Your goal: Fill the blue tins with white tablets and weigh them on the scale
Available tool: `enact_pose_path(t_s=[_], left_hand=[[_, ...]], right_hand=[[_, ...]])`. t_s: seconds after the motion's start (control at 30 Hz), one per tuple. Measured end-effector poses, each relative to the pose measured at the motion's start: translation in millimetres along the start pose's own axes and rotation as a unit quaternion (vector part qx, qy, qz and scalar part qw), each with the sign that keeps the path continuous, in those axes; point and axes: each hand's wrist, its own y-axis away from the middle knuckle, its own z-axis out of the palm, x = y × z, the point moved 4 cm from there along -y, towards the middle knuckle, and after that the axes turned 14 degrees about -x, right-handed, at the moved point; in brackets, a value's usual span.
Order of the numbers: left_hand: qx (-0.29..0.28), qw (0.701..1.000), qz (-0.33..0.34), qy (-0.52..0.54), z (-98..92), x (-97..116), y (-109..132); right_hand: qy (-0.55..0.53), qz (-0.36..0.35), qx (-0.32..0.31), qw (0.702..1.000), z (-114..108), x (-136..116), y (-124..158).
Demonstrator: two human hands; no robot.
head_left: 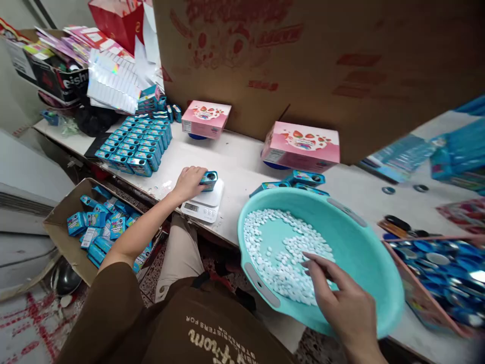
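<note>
My left hand (189,182) is closed round a small blue box (209,178) with a dark round opening on its top. The box stands on the platform of a white digital scale (206,205), whose small display is lit but hard to read. Over a large turquoise basin (369,263) hovers my right hand (344,298), thumb and index finger stretched toward each other with a small gap between the tips. Beneath it, many small white pellets (282,270) lie heaped across the basin's near and left side. Nothing shows in those fingers.
Rows of blue boxes (138,144) stand left on the table. Two pink cartons (303,144) sit before a tall cardboard sheet (246,65). Below left, a cardboard box (62,222) holds blue packs. To the right, a pink-edged bin (415,298) holds shiny blue lids.
</note>
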Motion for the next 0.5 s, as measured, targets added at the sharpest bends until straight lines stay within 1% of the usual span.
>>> enact_pose_path(t_s=[0.07, 0.13, 0.2, 0.27, 0.33, 0.4, 0.43, 0.5], left_hand=[[0.025, 1.0, -0.01, 0.008, -7.9, -20.3, 23.4], [0.042, 0.998, -0.034, 0.018, -15.7, -50.3, 56.5], [0.034, 0.998, -0.045, 0.021, -19.9, -82.7, 92.0], [0.04, 0.997, -0.071, 0.018, -22.2, -112.3, 123.0], [0.049, 0.994, -0.097, 0.014, -22.7, -131.8, 142.8], [0.047, 0.994, -0.1, 0.005, -23.0, -137.9, 145.8], [0.041, 0.995, -0.088, -0.002, -24.0, -136.7, 140.1], [0.029, 0.998, -0.045, -0.018, -29.9, -130.8, 115.1]], right_hand=[[-0.011, 0.036, 0.002, 0.999, -2.1, -0.5, -0.2], [-0.019, 0.077, 0.0, 0.997, -5.2, -1.9, -2.8], [-0.025, 0.125, -0.006, 0.992, -7.0, -2.9, -6.6], [-0.028, 0.163, -0.012, 0.986, -6.2, -4.1, -11.2], [-0.032, 0.182, -0.019, 0.983, -2.2, -6.8, -17.2], [-0.035, 0.186, -0.031, 0.981, 4.2, -11.0, -24.6], [-0.035, 0.185, -0.036, 0.981, 7.6, -13.5, -28.5], [-0.033, 0.174, -0.041, 0.983, 13.0, -18.7, -35.8]])
